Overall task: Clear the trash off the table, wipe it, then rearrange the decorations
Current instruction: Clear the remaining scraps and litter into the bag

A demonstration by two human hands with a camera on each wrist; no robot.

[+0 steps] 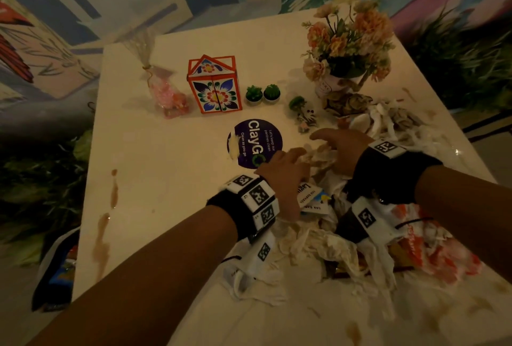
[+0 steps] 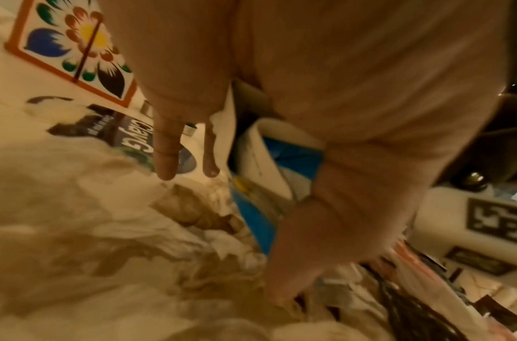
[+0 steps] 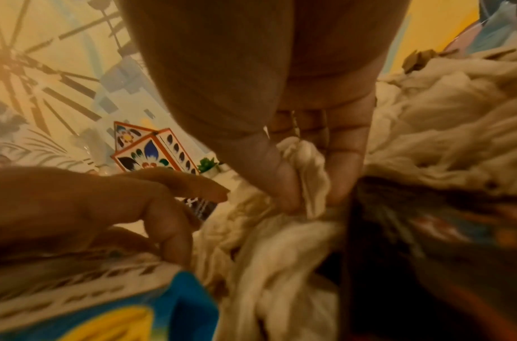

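Close to the near edge of the white table (image 1: 155, 135), a big pile of crumpled tissues (image 1: 318, 246) is spread out, mixed with an orange and white wrapper (image 1: 432, 248) and a small white and blue packet (image 1: 313, 197). Both hands are pushed down into this trash pile, side by side. The left hand (image 1: 285, 176) is laid on the left part of the pile, right next to the blue packet. Its fingers are seen hanging loose and a little bent in the left wrist view, and nothing is plainly gripped by them. The right hand (image 1: 343, 146) is set just beside it, a bit farther in. A twist of tissue (image 3: 306, 175) is pinched between its thumb and fingers in the right wrist view.

Just past the hands, a round purple sticker (image 1: 255, 142) is stuck flat on the table, partly covered by the left hand. Brown spill marks (image 1: 106, 223) are seen along the left side of the table.

Farther back, the decorations are lined up: a pink candy bag (image 1: 166, 90), a flowered paper box (image 1: 213, 85), and two tiny green plants (image 1: 263, 93). A pot of peach flowers (image 1: 346, 46) is stood at the far right, with more tissue trash beside it.
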